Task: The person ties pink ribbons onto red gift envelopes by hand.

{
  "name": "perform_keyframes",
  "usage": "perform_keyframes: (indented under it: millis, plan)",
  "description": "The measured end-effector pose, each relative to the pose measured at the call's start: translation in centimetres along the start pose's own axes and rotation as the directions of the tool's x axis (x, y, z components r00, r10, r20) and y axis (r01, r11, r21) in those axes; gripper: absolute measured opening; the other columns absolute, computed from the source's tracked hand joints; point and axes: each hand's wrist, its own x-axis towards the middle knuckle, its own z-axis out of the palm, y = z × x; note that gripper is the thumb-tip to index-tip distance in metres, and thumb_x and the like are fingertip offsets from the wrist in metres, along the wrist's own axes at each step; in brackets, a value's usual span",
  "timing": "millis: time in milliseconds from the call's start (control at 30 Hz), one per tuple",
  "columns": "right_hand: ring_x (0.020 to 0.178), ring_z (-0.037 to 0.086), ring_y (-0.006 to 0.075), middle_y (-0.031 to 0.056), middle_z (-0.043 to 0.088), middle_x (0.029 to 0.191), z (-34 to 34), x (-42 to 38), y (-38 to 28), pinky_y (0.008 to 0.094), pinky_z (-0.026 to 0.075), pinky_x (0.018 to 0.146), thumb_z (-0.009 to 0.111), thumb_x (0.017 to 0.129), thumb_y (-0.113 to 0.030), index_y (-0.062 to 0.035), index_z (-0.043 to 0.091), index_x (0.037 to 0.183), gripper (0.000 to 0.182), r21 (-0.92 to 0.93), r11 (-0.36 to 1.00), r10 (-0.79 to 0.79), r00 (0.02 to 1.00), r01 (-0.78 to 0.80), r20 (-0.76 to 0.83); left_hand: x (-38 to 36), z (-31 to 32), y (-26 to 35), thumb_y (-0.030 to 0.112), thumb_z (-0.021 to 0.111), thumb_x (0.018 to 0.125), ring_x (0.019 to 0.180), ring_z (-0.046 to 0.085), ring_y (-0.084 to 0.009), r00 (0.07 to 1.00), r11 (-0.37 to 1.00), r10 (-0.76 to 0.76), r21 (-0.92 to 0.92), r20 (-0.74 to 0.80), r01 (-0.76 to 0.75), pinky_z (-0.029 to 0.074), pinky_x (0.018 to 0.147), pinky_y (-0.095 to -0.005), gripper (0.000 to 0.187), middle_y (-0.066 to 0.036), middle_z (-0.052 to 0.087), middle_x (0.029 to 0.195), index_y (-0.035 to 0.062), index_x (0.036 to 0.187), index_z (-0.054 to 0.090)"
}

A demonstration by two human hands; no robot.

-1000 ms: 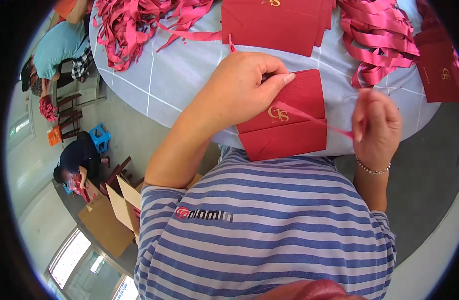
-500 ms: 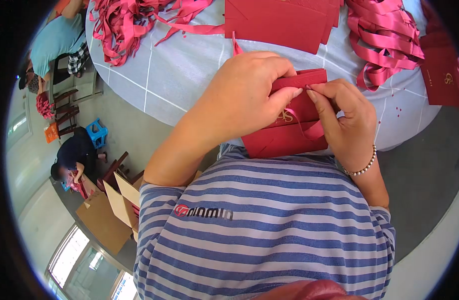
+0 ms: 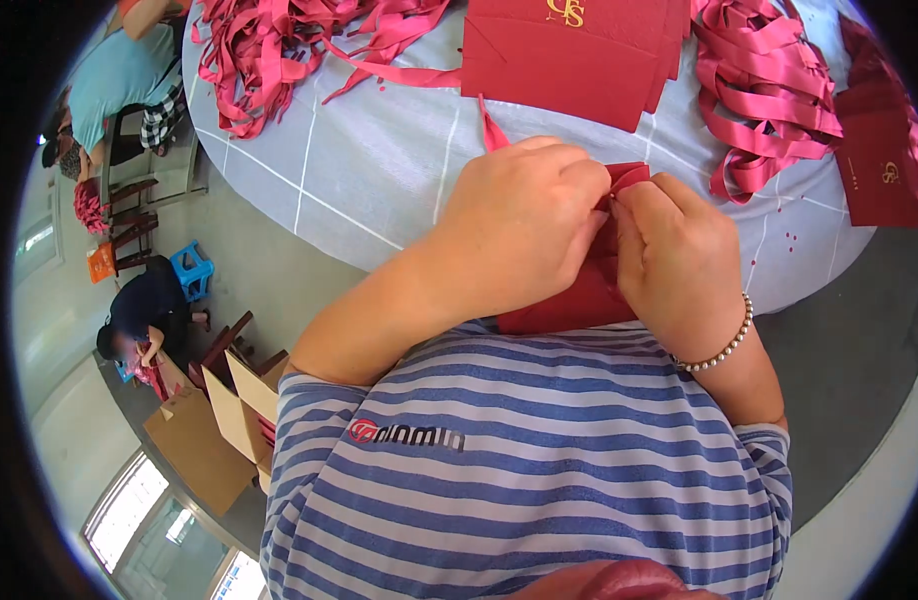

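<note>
**Both hands pinch a red paper bag at the worktop edge**

Head view: the left hand [image 3: 524,225] and right hand [image 3: 679,260] meet on the red paper bag [image 3: 579,300], fingers closed on its top edge. The bag lies at the near edge of the worktop [image 3: 379,170]; a stack of red bags [image 3: 569,50] lies beyond it, ribbon piles [image 3: 769,100] to the stack's right.

bare counter [image 3: 379,160] lies open to the left of the grip and just ahead of it, wide enough for a hand to pass. straight ahead a stack of red envelopes [image 3: 569,55] blocks the way, with tangled ribbon piles [image 3: 769,95] crowding ahead and right, and more ribbons [image 3: 259,50] far ahead-left.
</note>
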Motion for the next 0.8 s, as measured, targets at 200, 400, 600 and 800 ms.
perform_keyframes:
  millis: [200,400,600,800]
  plan:
    - [0.069,0.065,0.0361,0.0163,0.064,0.076,-0.2,1.3,0.7,0.0420,0.054,0.061,0.067,0.081,-0.004,-0.0002,0.063,0.080,0.006,0.121,0.991,0.042,0.996,-0.051,0.076,-0.3,0.2,-1.1,0.006,0.075,0.076,0.080,0.063,-0.0351,0.999,0.999,0.036,-0.011,0.019,-0.036,0.052,0.070,-0.0439,0.018,-0.013,0.066,0.085,0.0011,0.090,0.065]
    - [0.071,0.065,0.0351,0.0148,0.065,0.079,-1.0,0.7,1.7,0.0405,0.052,0.061,0.072,0.084,-0.006,-0.0007,0.069,0.089,0.008,0.316,0.946,0.033,0.991,-0.074,0.131,-0.8,-0.5,-0.7,0.008,0.076,0.077,0.081,0.063,-0.0336,0.999,0.999,0.003,0.037,-0.051,-0.001,0.048,0.074,-0.0426,0.020,-0.012,0.067,0.085,0.0011,0.093,0.067]
    - [0.071,0.065,0.0311,0.0108,0.065,0.083,0.5,0.9,1.8,0.0383,0.052,0.062,0.074,0.083,-0.006,-0.0026,0.070,0.089,0.008,0.255,0.966,-0.042,0.998,0.051,-0.042,-1.3,-0.2,-0.4,0.008,0.077,0.076,0.079,0.062,-0.0330,0.996,0.999,-0.033,0.023,-0.081,0.035,0.046,0.078,-0.0421,0.020,-0.012,0.065,0.084,0.0032,0.092,0.067]
    - [0.066,0.060,0.0208,0.0086,0.061,0.081,-3.3,2.9,1.7,0.0310,0.049,0.060,0.081,0.077,-0.005,-0.0006,0.070,0.090,0.018,0.359,0.928,-0.051,0.990,0.096,-0.133,-1.9,0.2,0.5,0.007,0.079,0.074,0.077,0.059,-0.0287,0.980,0.990,0.119,0.100,-0.158,-0.104,0.046,0.081,-0.0417,0.022,-0.008,0.062,0.083,0.0044,0.092,0.066]
